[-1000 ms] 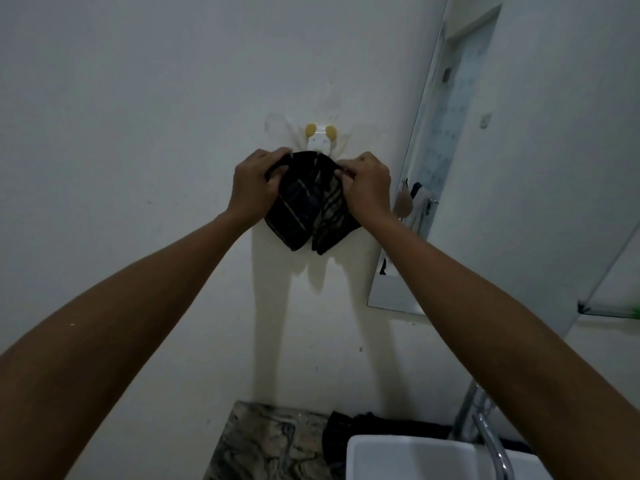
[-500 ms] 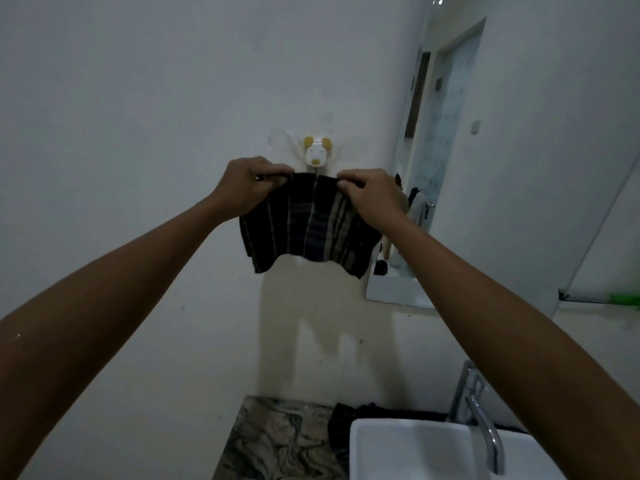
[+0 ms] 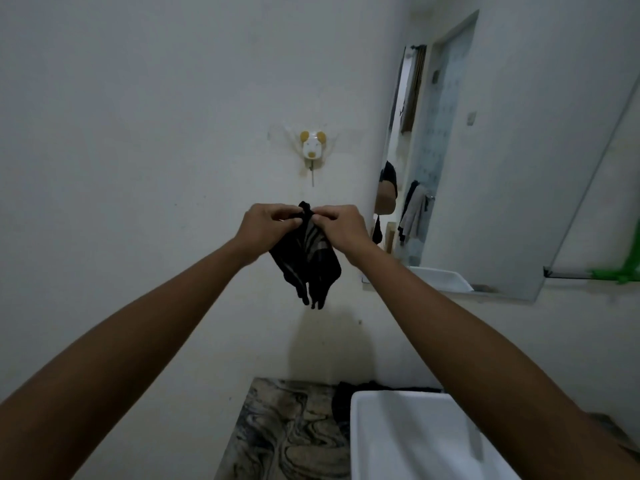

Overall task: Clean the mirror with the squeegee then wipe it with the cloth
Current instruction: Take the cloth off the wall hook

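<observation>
Both hands [image 3: 304, 226] pinch the cloth [image 3: 306, 263], arms outstretched.

Dark striped cloth [image 3: 306, 258]; green squeegee [image 3: 620, 271]

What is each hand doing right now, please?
Left hand: closed, pinching the top of the dark striped cloth.
Right hand: closed, pinching the same cloth.

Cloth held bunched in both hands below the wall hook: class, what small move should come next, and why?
Probably carry the cloth right to the mirror: both the left hand and right hand pinch it, clear of the hook.
</observation>
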